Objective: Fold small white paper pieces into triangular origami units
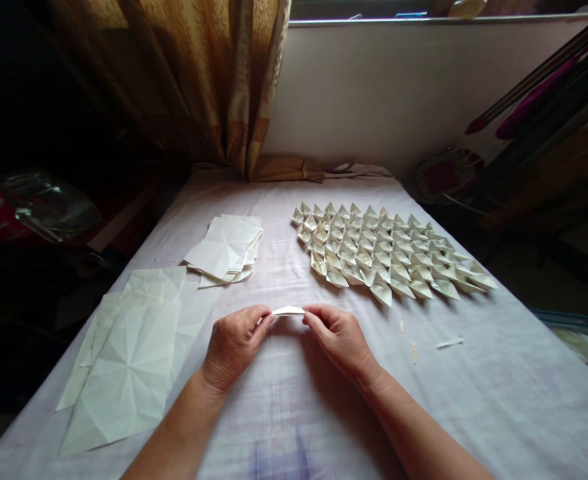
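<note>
Between my two hands a small folded white paper [288, 311] is held just above the cloth, edge toward me. My left hand [235, 341] pinches its left end between thumb and fingers. On the opposite end, my right hand [340, 337] has the same kind of pinch. Ahead and to the right, many folded paper boats [374, 250] stand in close rows. Left of my hands lies a stack of creased paper sheets [224, 243]. Closer to me on that side, larger creased sheets [129, 367] overlap one another.
A pale cloth [284, 407] covers the table. Small paper scraps [449, 343] lie on the right. Behind the table hangs a gold curtain [174, 73] beside a white wall [374, 87]. A clear plastic bag [49, 203] is at the far left.
</note>
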`<state>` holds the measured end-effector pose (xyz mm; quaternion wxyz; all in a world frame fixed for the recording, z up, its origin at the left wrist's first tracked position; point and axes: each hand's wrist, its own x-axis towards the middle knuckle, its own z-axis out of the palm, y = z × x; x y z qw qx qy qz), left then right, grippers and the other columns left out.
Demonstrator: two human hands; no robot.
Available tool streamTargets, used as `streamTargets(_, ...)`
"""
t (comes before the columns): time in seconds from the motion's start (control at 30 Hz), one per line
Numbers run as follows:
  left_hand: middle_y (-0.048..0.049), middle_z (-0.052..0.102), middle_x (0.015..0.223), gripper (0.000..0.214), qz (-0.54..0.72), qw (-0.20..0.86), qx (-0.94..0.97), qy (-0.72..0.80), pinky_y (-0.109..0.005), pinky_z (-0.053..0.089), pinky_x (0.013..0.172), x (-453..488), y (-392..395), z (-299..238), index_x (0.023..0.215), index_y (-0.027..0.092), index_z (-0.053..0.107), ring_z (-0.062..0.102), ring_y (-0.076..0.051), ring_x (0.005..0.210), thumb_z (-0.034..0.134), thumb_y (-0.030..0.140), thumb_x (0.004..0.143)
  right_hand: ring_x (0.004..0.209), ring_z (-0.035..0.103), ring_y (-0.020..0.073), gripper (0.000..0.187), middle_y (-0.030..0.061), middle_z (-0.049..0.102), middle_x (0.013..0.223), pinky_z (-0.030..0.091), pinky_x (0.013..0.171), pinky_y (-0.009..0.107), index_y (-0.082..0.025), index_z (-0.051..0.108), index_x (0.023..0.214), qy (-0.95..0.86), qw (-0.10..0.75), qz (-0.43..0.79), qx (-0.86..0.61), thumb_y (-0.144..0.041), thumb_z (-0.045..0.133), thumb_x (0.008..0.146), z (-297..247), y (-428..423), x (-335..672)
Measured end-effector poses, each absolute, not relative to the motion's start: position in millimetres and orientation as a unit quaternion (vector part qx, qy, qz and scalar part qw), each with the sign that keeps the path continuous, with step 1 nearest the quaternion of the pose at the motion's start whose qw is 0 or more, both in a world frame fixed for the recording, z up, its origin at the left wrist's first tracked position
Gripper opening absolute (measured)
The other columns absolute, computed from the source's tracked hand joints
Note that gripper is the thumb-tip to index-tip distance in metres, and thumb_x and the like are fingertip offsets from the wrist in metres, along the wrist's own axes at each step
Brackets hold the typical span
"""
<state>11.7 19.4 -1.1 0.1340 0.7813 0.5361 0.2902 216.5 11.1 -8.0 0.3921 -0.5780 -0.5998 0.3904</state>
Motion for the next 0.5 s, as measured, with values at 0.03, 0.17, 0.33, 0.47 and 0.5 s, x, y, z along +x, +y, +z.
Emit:
streamTargets(0.03,-0.0020,0.074,0.078,0.017,0.285,0.144,0.777,0.542,-0.024,0.044,0.065,12.4,19.0,0.0,0.086,0.024,0.071,0.068,-0.017,0.068,0.056,0.032,0.089,0.074,0.068,0.0214,0.026,0.0064,0.075,0.081,0.049,0.069,0.031,-0.019,0.075,0.088,-0.602,0.387,0.386,-0.581,-0.035,0.053,0.084,-8.1,11.2,216.4)
streamTargets(0.17,0.0007,0.072,0.072,0.018,0.272,0.166,0.763,0.562,-0.022,0.043,0.061,14.7,17.7,3.8,0.084,0.023,0.069,0.065,-0.014,0.061,0.058,0.036,0.088,0.070,0.067,0.0205,0.028,0.0066,0.076,0.082,0.049,0.066,0.029,-0.018,0.075,0.091,-0.608,0.365,0.375,-0.597,-0.035,0.054,0.084,-9.1,11.4,215.3)
streamTargets(0.33,0.0020,0.071,0.068,0.021,0.277,0.155,0.756,0.572,-0.021,0.041,0.058,16.8,15.9,4.0,0.083,0.022,0.070,0.064,-0.013,0.058,0.058,0.038,0.089,0.068,0.067,0.0192,0.028,0.0058,0.075,0.079,0.049,0.064,0.028,-0.018,0.075,0.089,-0.611,0.362,0.358,-0.607,-0.034,0.053,0.083,-8.7,10.1,213.1)
streamTargets(0.47,0.0019,0.071,0.068,0.023,0.269,0.126,0.758,0.581,-0.022,0.040,0.057,18.5,14.4,2.7,0.082,0.022,0.070,0.063,-0.013,0.057,0.057,0.039,0.090,0.063,0.065,0.0177,0.026,0.0045,0.074,0.073,0.047,0.060,0.026,-0.019,0.075,0.083,-0.612,0.359,0.344,-0.615,-0.033,0.054,0.082,-6.0,9.5,211.1)
streamTargets(0.5,0.0019,0.071,0.067,0.023,0.266,0.120,0.759,0.582,-0.022,0.040,0.057,18.8,14.1,2.4,0.082,0.022,0.070,0.063,-0.013,0.057,0.057,0.039,0.090,0.062,0.065,0.0173,0.025,0.0041,0.074,0.072,0.046,0.058,0.025,-0.019,0.074,0.082,-0.611,0.359,0.341,-0.618,-0.033,0.054,0.082,-5.5,9.7,210.6)
